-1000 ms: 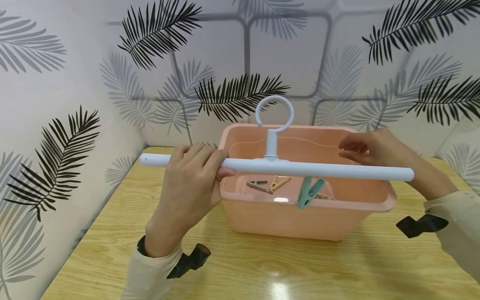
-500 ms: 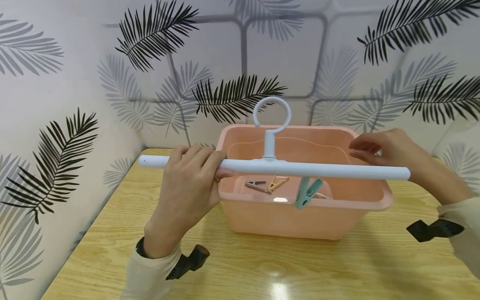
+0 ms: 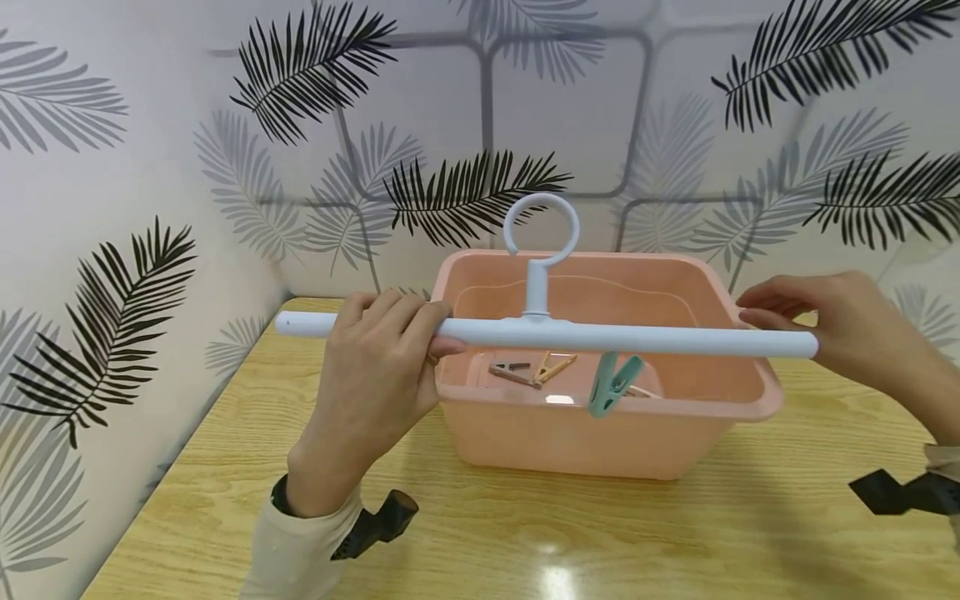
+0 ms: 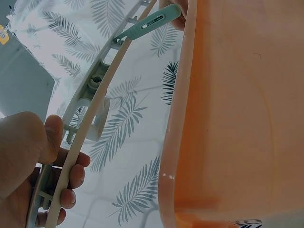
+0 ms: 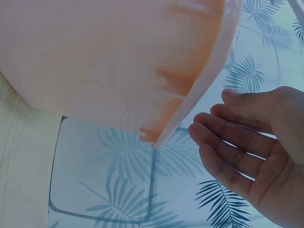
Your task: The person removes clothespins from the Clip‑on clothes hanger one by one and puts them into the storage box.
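Observation:
My left hand (image 3: 382, 367) grips the left part of a pale blue hanger (image 3: 630, 338), its fingers wrapped over the straight bar. An open ring hook (image 3: 576, 229) rises from the bar's middle. A teal clothespin (image 3: 613, 385) hangs from the bar, right of the hook; in the left wrist view the clothespin (image 4: 152, 23) sits across the bar's edge. My right hand (image 3: 847, 321) is at the right end of a pink basin (image 3: 562, 437), beyond the hanger's tip. In the right wrist view that hand (image 5: 247, 147) has loosely bent fingers and holds nothing.
Inside the basin lie a greyish-brown clothespin (image 3: 517, 372) and a yellow one (image 3: 557, 367). Another pale one (image 3: 641, 392) is partly hidden behind the teal clothespin. The basin stands on a wood-grain table (image 3: 480, 533), with leaf-patterned sheeting (image 3: 420, 100) behind.
My right hand has moved rightward and slightly down, from over the basin's inside to its right end. The left hand and the hanger have stayed nearly still.

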The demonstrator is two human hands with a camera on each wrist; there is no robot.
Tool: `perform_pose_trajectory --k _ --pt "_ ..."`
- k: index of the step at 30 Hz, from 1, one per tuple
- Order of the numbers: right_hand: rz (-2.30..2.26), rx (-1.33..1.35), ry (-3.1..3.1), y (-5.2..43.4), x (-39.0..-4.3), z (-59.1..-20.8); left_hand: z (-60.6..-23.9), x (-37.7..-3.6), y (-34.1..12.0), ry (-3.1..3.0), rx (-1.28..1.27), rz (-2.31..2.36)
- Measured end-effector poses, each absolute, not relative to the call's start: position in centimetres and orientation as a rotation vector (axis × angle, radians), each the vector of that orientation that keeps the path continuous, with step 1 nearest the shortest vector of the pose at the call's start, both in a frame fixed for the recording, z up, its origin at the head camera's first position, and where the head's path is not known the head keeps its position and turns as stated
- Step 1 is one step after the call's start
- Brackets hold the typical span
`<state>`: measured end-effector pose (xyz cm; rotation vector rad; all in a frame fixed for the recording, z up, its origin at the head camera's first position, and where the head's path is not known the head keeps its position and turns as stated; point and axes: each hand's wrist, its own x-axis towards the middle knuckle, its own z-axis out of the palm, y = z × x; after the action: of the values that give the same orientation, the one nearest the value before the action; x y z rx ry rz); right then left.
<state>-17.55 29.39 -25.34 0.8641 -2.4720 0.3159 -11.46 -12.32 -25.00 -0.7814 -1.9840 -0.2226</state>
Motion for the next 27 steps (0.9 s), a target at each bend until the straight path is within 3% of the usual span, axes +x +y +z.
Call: perform_pose_trajectory --k 14,27 --pt "0.261 0.715 -2.497 30.2 -13.9 -25.6 -25.0 -11.3 -12.3 -1.984 -0.776 -0.231" --pt "0.421 0.795 -2.389 29.6 -11.6 -27.4 -24.9 -11.3 -12.2 -1.981 -0.779 -0.230"
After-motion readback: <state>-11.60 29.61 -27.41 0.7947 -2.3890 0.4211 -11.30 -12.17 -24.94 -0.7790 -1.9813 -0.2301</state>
